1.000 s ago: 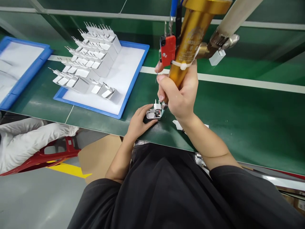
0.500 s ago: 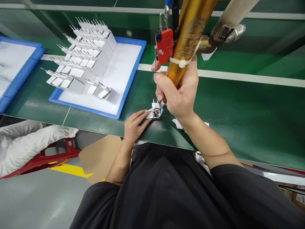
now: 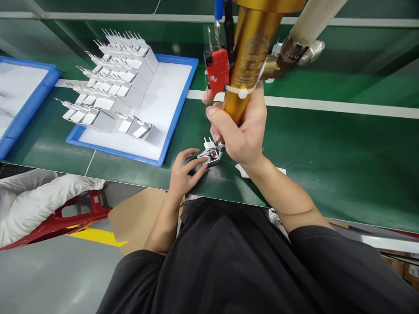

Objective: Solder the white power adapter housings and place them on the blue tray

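My right hand (image 3: 240, 131) is wrapped round a hanging gold tool (image 3: 249, 56) with a red switch box (image 3: 216, 69) strapped to its side. The tool's tip rests at a small white plug adapter (image 3: 209, 155) lying on the green bench (image 3: 327, 148); the adapter's case is open and its two prongs point up. My left hand (image 3: 185, 172) grips the adapter's near side with its fingertips, steadying it on the bench.
A blue tray (image 3: 173, 117) with a white liner holds several rows of white adapters (image 3: 111, 74) to the left. A second blue tray (image 3: 19, 109) sits at the far left edge. White paper scraps (image 3: 244, 171) lie under my right wrist. Red frame and white padding below the bench, left.
The view has shifted slightly. My left fingers have spread and shifted along the adapter's side, and the adapter has tilted a little. The right hand keeps the tool tip at the adapter.
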### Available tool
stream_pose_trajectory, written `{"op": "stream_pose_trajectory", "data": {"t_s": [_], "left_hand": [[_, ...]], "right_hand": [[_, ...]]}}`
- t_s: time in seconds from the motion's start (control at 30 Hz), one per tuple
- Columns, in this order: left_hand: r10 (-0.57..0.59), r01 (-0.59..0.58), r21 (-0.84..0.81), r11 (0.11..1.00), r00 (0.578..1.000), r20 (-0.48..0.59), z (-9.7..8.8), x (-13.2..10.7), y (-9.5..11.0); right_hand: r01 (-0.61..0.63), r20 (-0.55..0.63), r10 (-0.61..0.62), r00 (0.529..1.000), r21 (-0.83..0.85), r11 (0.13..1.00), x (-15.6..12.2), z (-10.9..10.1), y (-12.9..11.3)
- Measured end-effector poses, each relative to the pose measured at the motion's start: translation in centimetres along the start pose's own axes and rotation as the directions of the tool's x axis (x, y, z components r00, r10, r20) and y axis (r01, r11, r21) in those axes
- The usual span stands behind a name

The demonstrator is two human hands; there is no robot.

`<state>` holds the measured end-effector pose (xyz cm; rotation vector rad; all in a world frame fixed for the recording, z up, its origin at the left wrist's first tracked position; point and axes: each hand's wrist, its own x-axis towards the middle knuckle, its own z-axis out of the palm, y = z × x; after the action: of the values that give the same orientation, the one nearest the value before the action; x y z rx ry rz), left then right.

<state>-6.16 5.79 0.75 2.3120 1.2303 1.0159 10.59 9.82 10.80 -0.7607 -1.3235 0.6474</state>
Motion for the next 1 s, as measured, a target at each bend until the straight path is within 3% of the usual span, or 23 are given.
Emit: {"op": "stream_pose_trajectory", "data": {"t_s": [0.1, 0.23, 0.3, 0.4, 0.47, 0.53, 0.63, 0.7, 0.8, 0.87, 1.0], "left_hand": [[-0.122, 0.123, -0.153, 0.981, 0.992, 0.017, 0.3, 0.1, 0.3], [-0.329, 0.335, -0.453, 0.826, 0.939, 0.096, 1.1, 1.4, 0.0], [-0.351, 0.411, -0.486, 0.771, 0.912, 0.213, 1.5, 2.6, -0.2], [-0.326, 0.472, -0.435, 0.767, 0.87, 0.369, 2.0, 4.2, -0.2], [-0.307, 0.444, -0.427, 0.788, 0.884, 0.352, 2.4, 4.8, -0.1], [-0.291, 0.377, -0.412, 0.83, 0.922, 0.257, 2.9, 4.9, 0.0], [-0.256, 0.278, -0.286, 0.917, 0.96, 0.112, 3.3, 4.5, 0.0], [-0.193, 0.204, -0.17, 0.964, 0.978, 0.075, 3.2, 4.2, 0.0], [-0.018, 0.019, -0.011, 1.0, 0.993, 0.113, 2.2, 4.1, 0.0], [0.085, -0.095, 0.043, 0.995, 0.978, 0.191, 1.1, 4.1, 0.1], [0.1, -0.118, 0.048, 0.992, 0.952, 0.289, -0.6, 3.8, 0.6]], "right_hand": [[0.001, 0.014, -0.001, 1.0, -0.007, 1.0, -0.1, 0.0, 0.2], [-0.012, 0.025, 0.012, 1.0, -0.008, 1.0, -0.1, -0.1, 0.3], [-0.005, 0.019, 0.005, 1.0, 0.012, 1.0, -0.1, -0.1, 0.3], [0.003, 0.009, -0.003, 1.0, 0.042, 0.999, 0.0, -0.1, 0.3], [-0.02, 0.014, 0.02, 1.0, 0.031, 0.999, 0.0, -0.1, 0.2], [-0.059, 0.023, 0.059, 0.998, -0.003, 0.998, 0.1, -0.1, 0.2], [-0.087, 0.026, 0.088, 0.996, -0.042, 0.995, 0.1, -0.2, 0.2], [-0.076, 0.02, 0.077, 0.997, -0.047, 0.996, 0.1, -0.2, 0.3], [-0.072, 0.021, 0.073, 0.997, -0.049, 0.996, 0.1, -0.1, 0.4], [-0.076, 0.025, 0.077, 0.997, -0.042, 0.996, 0.1, -0.1, 0.4], [-0.056, 0.021, 0.057, 0.998, -0.022, 0.998, 0.1, -0.1, 0.4]]}}
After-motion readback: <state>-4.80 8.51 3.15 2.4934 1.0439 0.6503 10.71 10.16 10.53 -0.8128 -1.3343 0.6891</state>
